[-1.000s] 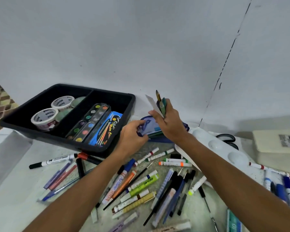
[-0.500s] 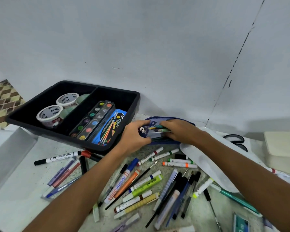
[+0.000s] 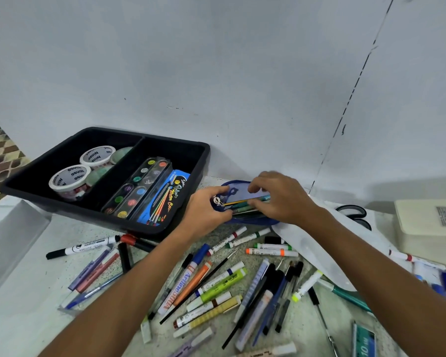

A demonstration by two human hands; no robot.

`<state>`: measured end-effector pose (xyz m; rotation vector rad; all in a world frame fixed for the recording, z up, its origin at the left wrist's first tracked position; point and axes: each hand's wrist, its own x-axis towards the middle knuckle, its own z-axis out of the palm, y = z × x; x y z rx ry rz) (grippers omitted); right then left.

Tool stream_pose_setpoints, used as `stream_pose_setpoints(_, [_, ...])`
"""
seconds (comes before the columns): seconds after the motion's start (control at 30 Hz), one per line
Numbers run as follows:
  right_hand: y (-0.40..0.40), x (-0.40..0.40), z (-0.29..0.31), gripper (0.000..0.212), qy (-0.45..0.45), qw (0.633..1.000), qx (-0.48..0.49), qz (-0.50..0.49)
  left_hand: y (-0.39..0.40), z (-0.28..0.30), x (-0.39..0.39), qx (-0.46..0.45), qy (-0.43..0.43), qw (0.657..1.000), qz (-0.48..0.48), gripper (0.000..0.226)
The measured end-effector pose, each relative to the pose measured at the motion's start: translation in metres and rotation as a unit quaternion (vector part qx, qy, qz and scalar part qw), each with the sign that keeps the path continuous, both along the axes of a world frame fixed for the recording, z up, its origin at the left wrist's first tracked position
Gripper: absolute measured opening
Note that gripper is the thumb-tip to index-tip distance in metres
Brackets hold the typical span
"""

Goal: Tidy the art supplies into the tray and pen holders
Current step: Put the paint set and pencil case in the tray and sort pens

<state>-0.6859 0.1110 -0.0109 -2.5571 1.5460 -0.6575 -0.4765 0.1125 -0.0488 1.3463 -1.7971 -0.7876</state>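
A blue pencil case [image 3: 238, 189] lies open on the table beside the black tray [image 3: 202, 161]. My left hand [image 3: 206, 211] grips the case's left end. My right hand [image 3: 281, 199] lies over the opening, its fingers curled on the pencils [image 3: 242, 204] that stick out of the case. The black tray has two compartments: tape rolls [image 3: 70, 176] on the left, a watercolour palette [image 3: 137, 188] and a brush pack [image 3: 165, 199] on the right. Several markers and pens [image 3: 216, 284] lie scattered on the table in front of me.
A white paint palette [image 3: 319, 251] lies under my right forearm, scissors [image 3: 353, 212] behind it. A cream box [image 3: 428, 217] stands at the right. A clear holder [image 3: 8, 243] stands at the left edge. The wall rises close behind the tray.
My right hand, which held pencils and a white card up in the air, has come down and pushed the pencils into the blue case. My left hand has stayed on the case.
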Motion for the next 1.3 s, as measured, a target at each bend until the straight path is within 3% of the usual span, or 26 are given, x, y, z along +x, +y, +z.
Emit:
stream_pose_setpoints(0.1, [0.01, -0.016, -0.007, 0.11, 0.136, 0.989, 0.053, -0.01, 0.001, -0.002, 0.002, -0.007, 0.004, 1.0, -0.003, 0.057])
stream_pose_setpoints(0.17, [0.015, -0.023, -0.015, 0.125, 0.206, 0.974, 0.086, -0.032, 0.002, -0.003, 0.004, -0.007, 0.009, 1.0, -0.009, 0.06])
stream_pose_setpoints(0.23, [0.015, -0.027, -0.021, 0.109, 0.187, 0.977, 0.087, -0.051, 0.004, -0.003, 0.005, -0.004, 0.012, 1.0, -0.021, 0.065])
stream_pose_setpoints(0.37, [0.0, -0.033, -0.016, 0.027, 0.081, 0.994, -0.009, -0.075, 0.013, -0.009, 0.006, 0.007, 0.055, 0.998, -0.043, 0.066])
stream_pose_setpoints(0.43, [-0.005, -0.033, -0.017, 0.01, 0.038, 0.995, -0.047, -0.084, 0.019, -0.013, 0.006, 0.028, 0.119, 0.992, -0.021, 0.067])
stream_pose_setpoints(0.57, [-0.012, -0.029, -0.022, 0.011, 0.005, 0.994, -0.044, -0.098, 0.029, -0.025, 0.004, 0.012, 0.15, 0.988, 0.04, 0.042])
stream_pose_setpoints(0.67, [-0.011, -0.016, -0.016, 0.026, 0.018, 0.994, -0.018, -0.108, 0.034, -0.03, -0.001, -0.001, 0.155, 0.986, 0.068, 0.024])
stream_pose_setpoints(0.73, [-0.005, 0.001, -0.009, 0.033, -0.042, 0.997, 0.009, -0.061, 0.034, -0.031, -0.004, -0.009, 0.162, 0.984, 0.076, 0.022])
stream_pose_setpoints(0.83, [0.01, 0.026, -0.006, 0.013, -0.11, 0.994, 0.02, 0.004, 0.035, -0.03, -0.007, -0.032, 0.175, 0.981, 0.075, 0.018])
stream_pose_setpoints(0.93, [0.02, 0.04, -0.01, 0.033, -0.077, 0.997, 0.01, -0.01, 0.036, -0.03, -0.008, -0.039, 0.183, 0.98, 0.071, 0.012])
stream_pose_setpoints(1.03, [0.023, 0.048, -0.011, 0.04, -0.043, 0.999, -0.005, -0.01, 0.037, -0.029, -0.008, -0.039, 0.196, 0.977, 0.072, 0.011])
stream_pose_setpoints(1.17, [0.022, 0.054, -0.008, 0.027, -0.037, 0.999, 0.019, 0.012, 0.039, -0.028, -0.008, -0.039, 0.212, 0.975, 0.06, 0.013])
stream_pose_setpoints(1.3, [0.027, 0.055, -0.007, 0.014, -0.098, 0.994, 0.027, 0.025, 0.038, -0.028, -0.009, -0.045, 0.207, 0.976, 0.058, 0.014])
